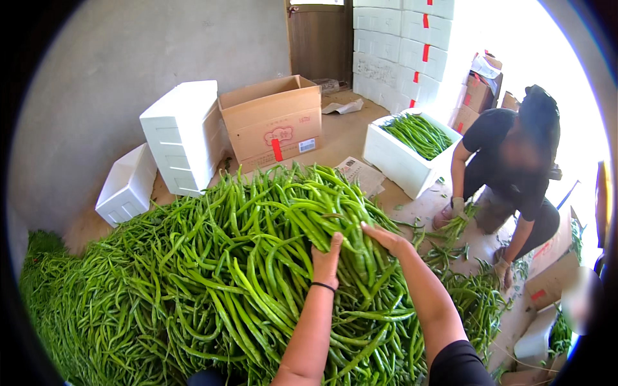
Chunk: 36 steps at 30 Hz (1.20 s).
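A large heap of long green chili peppers [212,276] fills the lower middle and left of the view. Over its right part, a bunch of green chili peppers [347,241] lies between my two hands. My left hand [326,262], with a dark band at the wrist, closes on the bunch's left side, thumb up. From the right, my right hand [386,240] presses against the same bunch; some of its fingers are hidden behind the peppers. Both forearms reach in from the lower edge.
A person [515,154] in dark clothes and gloves crouches at right, holding some peppers. Beyond the heap stand a foam box filled with peppers [418,145], an open cardboard box [270,122], white foam boxes [180,138] and stacked foam boxes [399,51].
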### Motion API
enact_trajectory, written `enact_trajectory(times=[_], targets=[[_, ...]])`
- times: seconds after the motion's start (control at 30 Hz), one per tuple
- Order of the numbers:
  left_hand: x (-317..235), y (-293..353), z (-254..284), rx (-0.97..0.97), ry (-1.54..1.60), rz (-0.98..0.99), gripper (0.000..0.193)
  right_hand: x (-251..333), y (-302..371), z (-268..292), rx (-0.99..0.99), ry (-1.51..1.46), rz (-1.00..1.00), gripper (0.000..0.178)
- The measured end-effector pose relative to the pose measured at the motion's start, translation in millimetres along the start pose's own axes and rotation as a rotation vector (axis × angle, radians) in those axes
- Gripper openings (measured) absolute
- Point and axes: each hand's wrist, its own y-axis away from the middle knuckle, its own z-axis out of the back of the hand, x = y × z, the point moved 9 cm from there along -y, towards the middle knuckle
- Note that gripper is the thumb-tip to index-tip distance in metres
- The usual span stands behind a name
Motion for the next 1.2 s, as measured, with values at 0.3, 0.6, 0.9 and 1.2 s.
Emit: enact_trajectory(times=[0.3, 0.6, 0.9, 1.2], targets=[[9.2, 11.3, 4.3, 0.238, 0.266, 0.162, 0.049, 15.7, 39.0, -10.7, -0.194, 0.102, 0.004, 0.129], [-38.9, 60.2, -14.9, 0.512, 0.211, -0.009, 0.058, 73.3, 138.1, -25.2, -0.299, -0.095, 0.493, 0.108], [-98.4, 181.9, -162.0, 0.694, 0.219, -0.068, 0.063, 133.4, 287.4, 57.7, -0.514, 0.152, 0.359, 0.118], [34.2, 273.9, -297.7, 0.885, 0.302, 0.160, 0.060, 18.4, 449.1, 142.9, -0.785, -0.083, 0.247, 0.092]])
